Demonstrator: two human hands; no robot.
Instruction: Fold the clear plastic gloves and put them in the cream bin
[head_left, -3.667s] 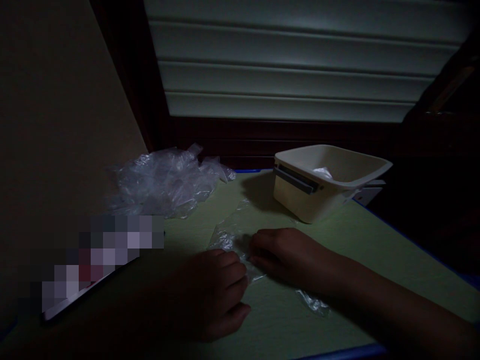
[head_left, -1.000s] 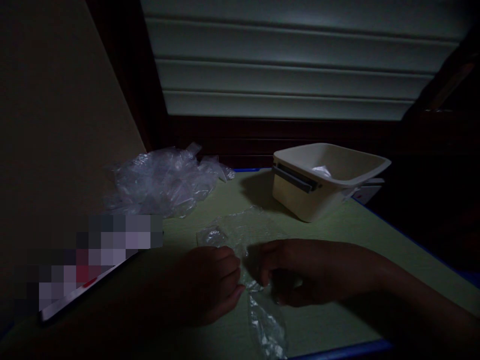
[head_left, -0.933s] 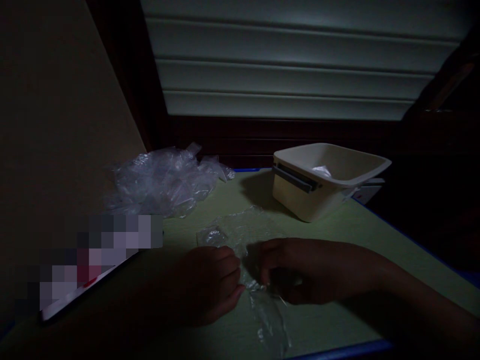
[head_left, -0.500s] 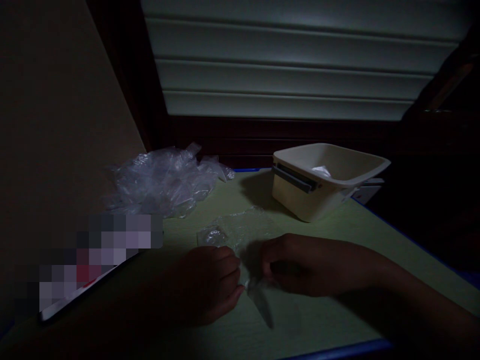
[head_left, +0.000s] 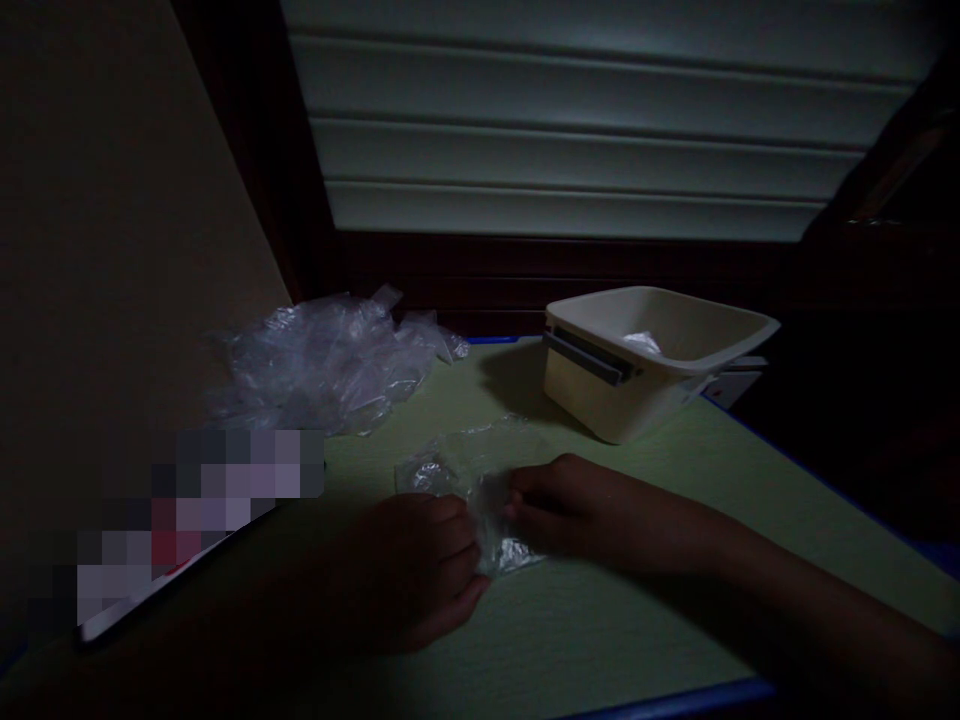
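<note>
A crinkled clear plastic bag [head_left: 487, 450] lies flat on the pale green table [head_left: 637, 630], between and beyond my hands. My left hand [head_left: 431, 570] is closed at the bag's near left edge, its fingers curled on the plastic. From the right, my right hand [head_left: 570, 505] reaches over the bag with its fingers pinched on the plastic; the fingertips are dark and slightly blurred. A shiny fold of the bag shows below the right fingertips.
A heap of clear plastic bags [head_left: 330, 360] lies at the back left. At the back right stands a cream bin [head_left: 600, 395] with a grey handle and something shiny inside. A blurred-out flat object [head_left: 225, 510] lies at the left. Behind is a slatted shutter [head_left: 562, 150].
My right hand has moved slightly up and left, and its fingers have drawn together. The flap of plastic near my left thumb now lies differently, bunched and shiny. My left hand has barely moved.
</note>
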